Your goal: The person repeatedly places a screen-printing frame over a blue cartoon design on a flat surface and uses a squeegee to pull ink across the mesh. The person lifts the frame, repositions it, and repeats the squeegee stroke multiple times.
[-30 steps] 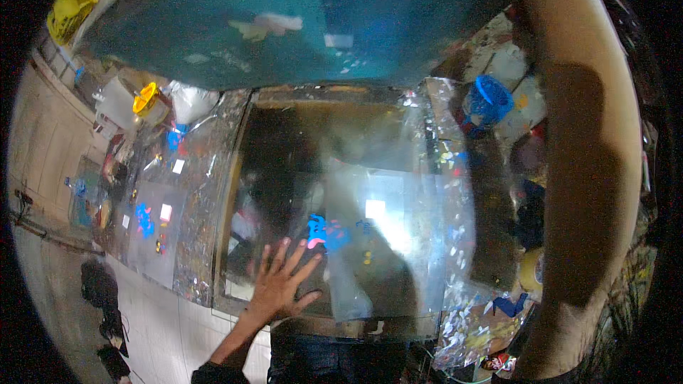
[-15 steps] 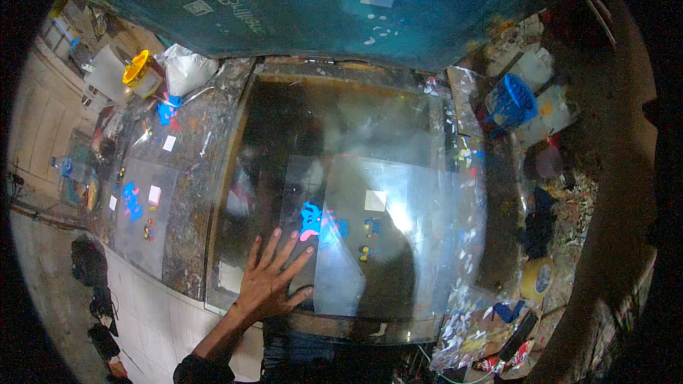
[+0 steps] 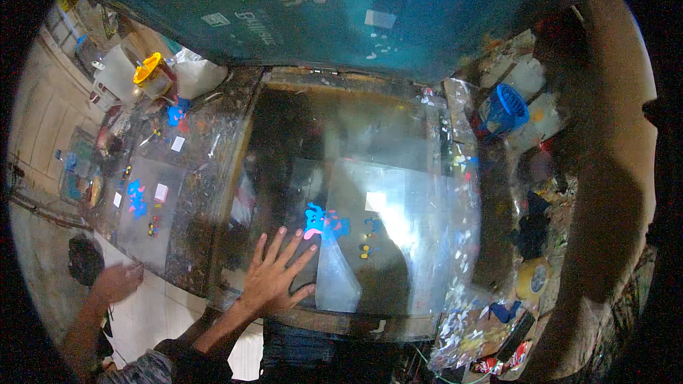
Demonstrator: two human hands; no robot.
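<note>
Clear plastic sheet [image 3: 370, 242] lies flat on the framed work table [image 3: 334, 323], under the right hand [image 3: 274, 281] — palm down, fingers spread apart, gripping nothing, pressing the sheet's near-left part. Just right of the fingertips, a blue-and-pink printed figure [image 3: 320, 220] shows on the sheet, with small coloured dots beside it. Left hand [image 3: 117, 281] hangs off the table's left edge; blurred, so I cannot tell whether it is open or closed. Further left, a second sheet [image 3: 146, 213] carries a similar blue figure — judged one print already made. A yellow-lidded tub [image 3: 153, 75] stands at the far left, a blue basket [image 3: 501, 110] far right.
</note>
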